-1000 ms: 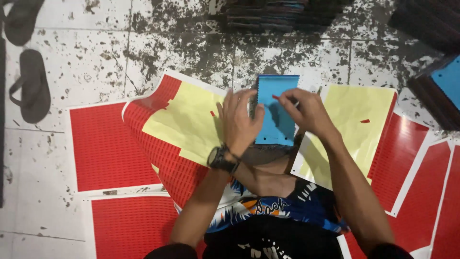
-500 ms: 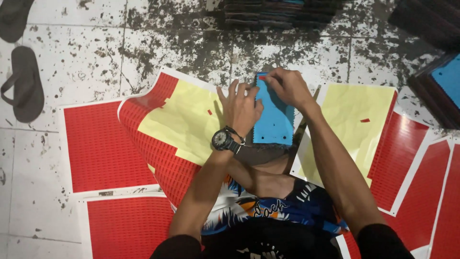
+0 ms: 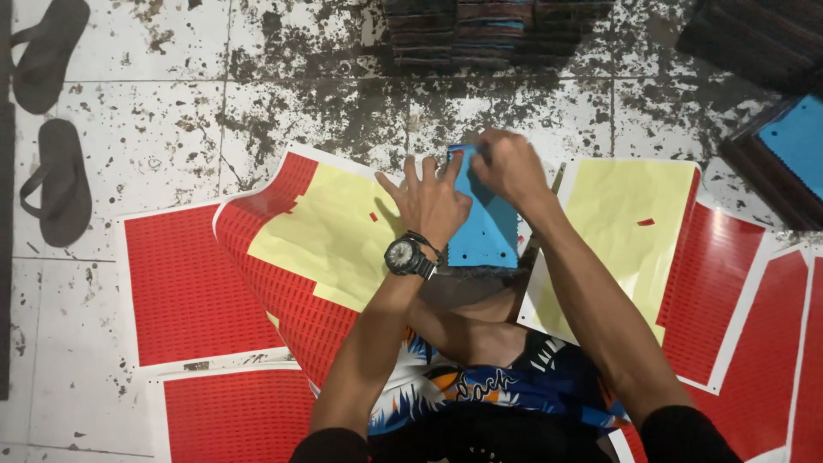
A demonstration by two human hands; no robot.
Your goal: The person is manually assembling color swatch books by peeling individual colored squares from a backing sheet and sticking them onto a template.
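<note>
Blue card (image 3: pixel 484 227), pinned flat by left hand (image 3: pixel 431 204), pinched by right hand (image 3: pixel 506 167), over speckled tiled floor (image 3: pixel 283 94).

Both hands (image 3: pixel 467 193) on blue card (image 3: pixel 484 223)

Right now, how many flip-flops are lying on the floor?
2. One flip-flop lies at the top left corner, partly cut off by the picture's edge. The other flip-flop lies just below it, beside the red sheet. More may be out of view.
</note>
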